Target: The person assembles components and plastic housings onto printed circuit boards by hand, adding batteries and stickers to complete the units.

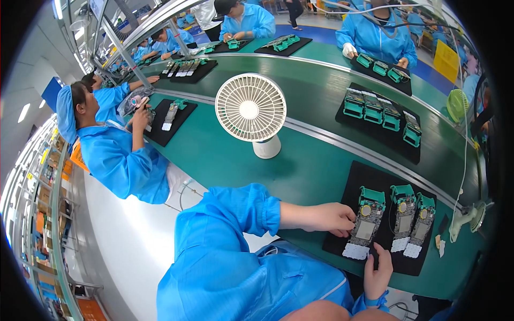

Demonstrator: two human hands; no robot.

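Nearest to me on a black mat (pixel 336 239) lies a circuit board (pixel 365 224) with a green plastic frame at its top end, a round yellow part and a white bubbly strip at the bottom. The curled fingers of my left hand (pixel 333 218) grip its left edge. Beside its lower right corner, my right hand (pixel 378 272) has thumb and forefinger apart, with nothing visible between them. Two similar boards, a middle one (pixel 403 216) and a right one (pixel 422 227), lie side by side on the mat's right half.
A white fan (pixel 250 107) stands on the green bench (pixel 214 136). Past a metal rail, another black mat (pixel 385 136) carries several boards on a green belt (pixel 308 101). A co-worker (pixel 115 155) sits at my left; others work opposite. A small clip fan (pixel 471 220) is at the right.
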